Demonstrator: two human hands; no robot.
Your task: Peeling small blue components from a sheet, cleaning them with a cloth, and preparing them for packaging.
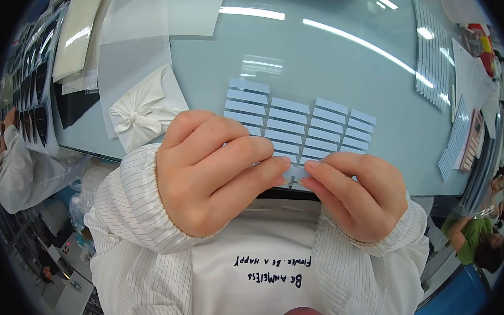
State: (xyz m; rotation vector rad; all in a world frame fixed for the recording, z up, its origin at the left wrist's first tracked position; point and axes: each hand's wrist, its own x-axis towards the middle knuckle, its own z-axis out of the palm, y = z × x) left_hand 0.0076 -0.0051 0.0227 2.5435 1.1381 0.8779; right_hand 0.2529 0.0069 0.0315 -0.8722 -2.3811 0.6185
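My left hand (211,167) and my right hand (361,192) meet near the table's front edge, each closed in a pinch with thumb against forefinger. A small pale strip (296,172) shows between the two sets of fingertips, its ends covered by them. Just beyond the hands lie several pale blue strips in four columns, among them a left column strip (248,97), a middle strip (289,106) and a right strip (362,116). My left hand covers part of the nearest rows.
A knotted white cloth bundle (143,109) lies left of my hands on translucent sheets (137,14). More strips in long columns (432,56) are at the far right, near white paper (473,72). Dark shaped pieces in clear film (39,78) line the left edge. Other people sit at both sides.
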